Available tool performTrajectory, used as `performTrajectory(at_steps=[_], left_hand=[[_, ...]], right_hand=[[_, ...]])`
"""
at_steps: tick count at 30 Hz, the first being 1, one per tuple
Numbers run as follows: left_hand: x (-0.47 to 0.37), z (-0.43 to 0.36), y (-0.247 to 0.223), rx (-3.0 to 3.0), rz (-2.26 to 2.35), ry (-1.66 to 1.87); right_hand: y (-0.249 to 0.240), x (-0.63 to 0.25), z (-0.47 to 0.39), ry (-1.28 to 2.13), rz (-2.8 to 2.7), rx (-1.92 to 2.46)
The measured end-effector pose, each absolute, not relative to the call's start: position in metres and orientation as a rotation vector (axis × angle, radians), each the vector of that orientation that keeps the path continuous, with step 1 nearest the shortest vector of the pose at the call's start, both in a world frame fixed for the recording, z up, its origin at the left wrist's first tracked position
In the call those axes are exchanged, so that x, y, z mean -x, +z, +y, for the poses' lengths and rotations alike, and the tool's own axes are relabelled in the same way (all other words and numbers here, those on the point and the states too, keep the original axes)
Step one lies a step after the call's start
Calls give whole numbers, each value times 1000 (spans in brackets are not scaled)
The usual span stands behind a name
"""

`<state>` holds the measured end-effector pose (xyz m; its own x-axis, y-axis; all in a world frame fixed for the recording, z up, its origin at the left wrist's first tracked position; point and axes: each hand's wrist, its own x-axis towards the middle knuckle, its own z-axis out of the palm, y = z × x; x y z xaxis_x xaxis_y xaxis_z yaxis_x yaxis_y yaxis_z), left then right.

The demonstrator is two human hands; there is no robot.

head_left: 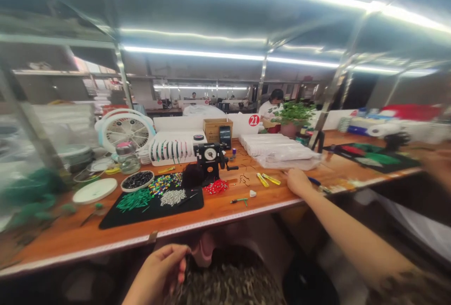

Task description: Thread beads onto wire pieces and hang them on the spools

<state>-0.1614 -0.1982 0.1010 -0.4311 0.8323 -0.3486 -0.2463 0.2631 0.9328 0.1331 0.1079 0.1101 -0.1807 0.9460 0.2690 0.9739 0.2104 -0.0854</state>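
Observation:
My left hand (158, 267) is below the table's front edge, above my lap, with thumb and forefinger pinched together. Whatever lies between those fingertips is too small to make out. On the right, my right hand (299, 183) rests at the tabletop, its fingers drawn together and partly hidden; what they hold, if anything, does not show. Just left of it lie yellow-handled tools (268, 179). A dark blue-handled tool (314, 181) is on its other side. Closer to the front edge are a small white piece (252, 193) and a green piece (243, 200).
A black mat (120, 218) carries green tube pieces (136, 199), silver beads (172, 197) and mixed coloured beads (162, 184). Behind stand a black hand-crank counter (210, 159), ribbon spools (172, 150), a fan (127, 131) and plastic-wrapped packs (278, 150). A person (273, 105) sits beyond.

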Motion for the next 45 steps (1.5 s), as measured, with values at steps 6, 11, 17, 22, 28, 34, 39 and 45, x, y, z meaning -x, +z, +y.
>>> performTrajectory(at_steps=[6, 11, 17, 22, 28, 34, 39, 45], left_hand=[[149, -194, 109, -643, 1627, 1310], [143, -193, 114, -752, 1610, 1300], [157, -200, 98, -571, 1391, 1453], [156, -206, 97, -452, 1128, 1659], [152, -205, 97, -369, 980, 1743], [148, -206, 95, -542, 940, 1775], [142, -209, 99, -569, 1019, 1792], [142, -212, 92, -650, 1047, 1749]], right_hand=[[120, -51, 1, 286, -2362, 1245], [108, 8, -76, 1424, -2243, 409], [90, 16, -71, 1751, -1908, 495], [84, 11, -70, 1725, -1805, 623], [82, 8, -74, 1584, -1931, 543], [91, -6, -100, 1500, -1846, 619], [85, 0, -126, 1950, -1836, 726], [77, 15, -129, 1896, -1873, 640]])
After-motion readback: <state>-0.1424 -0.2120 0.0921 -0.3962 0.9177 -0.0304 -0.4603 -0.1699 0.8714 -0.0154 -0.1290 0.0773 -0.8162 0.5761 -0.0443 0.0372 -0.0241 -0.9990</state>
